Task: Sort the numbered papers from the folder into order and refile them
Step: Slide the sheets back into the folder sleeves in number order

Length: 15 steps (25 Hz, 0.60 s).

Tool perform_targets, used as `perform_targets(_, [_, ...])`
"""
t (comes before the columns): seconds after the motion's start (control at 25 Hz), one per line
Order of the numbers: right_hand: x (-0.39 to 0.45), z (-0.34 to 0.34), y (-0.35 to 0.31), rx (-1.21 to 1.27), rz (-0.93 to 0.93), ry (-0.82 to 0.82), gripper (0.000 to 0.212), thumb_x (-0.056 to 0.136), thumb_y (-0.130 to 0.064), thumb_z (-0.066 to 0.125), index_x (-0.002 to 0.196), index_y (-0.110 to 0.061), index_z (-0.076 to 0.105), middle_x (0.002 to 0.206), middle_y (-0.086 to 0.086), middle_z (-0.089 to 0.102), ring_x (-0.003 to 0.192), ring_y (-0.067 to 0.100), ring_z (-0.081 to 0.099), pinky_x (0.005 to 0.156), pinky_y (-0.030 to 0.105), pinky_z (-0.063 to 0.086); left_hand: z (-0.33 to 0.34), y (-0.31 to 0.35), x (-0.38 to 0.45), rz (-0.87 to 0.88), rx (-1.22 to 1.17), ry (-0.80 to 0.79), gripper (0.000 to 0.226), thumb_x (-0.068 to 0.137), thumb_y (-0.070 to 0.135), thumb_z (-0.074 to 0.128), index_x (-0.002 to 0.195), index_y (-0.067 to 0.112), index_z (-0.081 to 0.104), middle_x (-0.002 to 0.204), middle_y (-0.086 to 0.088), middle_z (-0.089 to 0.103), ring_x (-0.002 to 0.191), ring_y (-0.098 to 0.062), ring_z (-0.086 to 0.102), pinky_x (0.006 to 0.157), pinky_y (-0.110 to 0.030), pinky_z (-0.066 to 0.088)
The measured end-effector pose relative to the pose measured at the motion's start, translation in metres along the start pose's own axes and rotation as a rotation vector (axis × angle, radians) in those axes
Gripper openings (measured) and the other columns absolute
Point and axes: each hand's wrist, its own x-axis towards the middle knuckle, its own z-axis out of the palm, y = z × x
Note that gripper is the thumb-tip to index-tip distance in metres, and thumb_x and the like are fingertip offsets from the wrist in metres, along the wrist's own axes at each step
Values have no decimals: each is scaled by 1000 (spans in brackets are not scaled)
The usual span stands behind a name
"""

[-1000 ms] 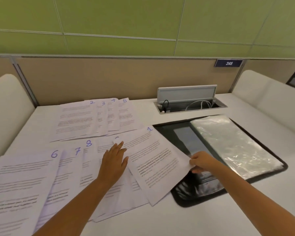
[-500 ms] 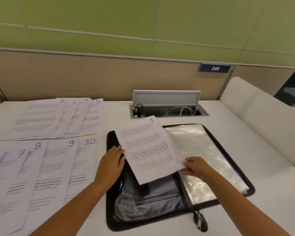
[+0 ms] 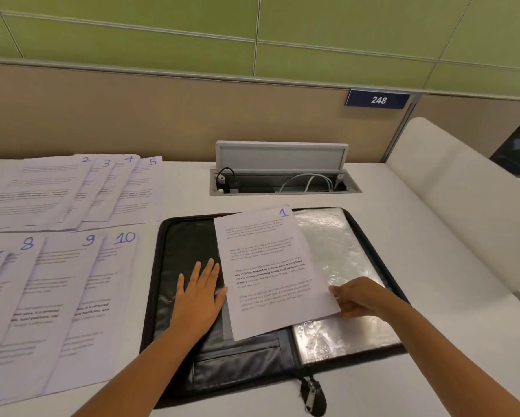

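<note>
Head view: since a second ago, sheet 1 (image 3: 270,272) has been lifted off the fanned rows of papers on the left and carried right over the open black folder (image 3: 192,236), so refiling appears to be starting with the first page. The right hand (image 3: 358,297) pinches the sheet's near right edge above the clear sleeves (image 3: 342,251), while the left hand (image 3: 200,291) lies flat, fingers straight, on the folder's left inner cover, just beside the sheet's left edge, with sheets 2 to 10 (image 3: 72,266) waiting on the white desk (image 3: 433,266)
</note>
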Motion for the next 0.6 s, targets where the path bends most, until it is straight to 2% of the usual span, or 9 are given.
perform_targets(0.08, [7, 6, -13, 36, -13, -18, 28, 89, -20, 65, 101, 5, 65, 83, 15, 73, 73, 26, 72, 61, 32, 59, 3, -1, -1, 15, 11, 63, 82, 85, 62, -2, 146, 15, 27, 154, 2, 19, 142, -20, 11, 113, -50, 9])
perform_targets(0.24, [33, 20, -52, 22, -30, -13, 34, 89, -15, 64, 112, 8, 56, 99, 17, 68, 83, 27, 67, 66, 33, 56, 1, 5, -3, -1, 6, 34, 74, 88, 54, 4, 146, 16, 28, 153, 2, 20, 142, -19, 12, 113, -48, 7])
perform_targets(0.32, [47, 28, -74, 4, -58, -26, 35, 86, -6, 65, 115, 10, 54, 113, 21, 64, 94, 32, 64, 76, 38, 55, -1, 4, -3, -16, 14, 24, 71, 91, 53, 6, 144, 15, 33, 152, 1, 25, 141, -21, 18, 111, -49, 10])
perform_targets(0.44, [69, 42, -98, -86, -73, 16, 41, 83, 3, 64, 121, 12, 53, 122, 24, 58, 108, 39, 58, 95, 48, 48, -4, 3, -4, -22, 39, 6, 64, 96, 48, 13, 135, 13, 48, 142, -3, 44, 133, -26, 39, 104, -52, 25])
perform_targets(0.6, [89, 53, -105, -25, -30, -5, 44, 82, 9, 61, 126, 10, 51, 125, 25, 55, 113, 42, 54, 100, 51, 43, -3, 3, -5, -17, 57, 17, 54, 91, 41, 30, 131, 13, 54, 136, -4, 52, 126, -27, 47, 99, -53, 32])
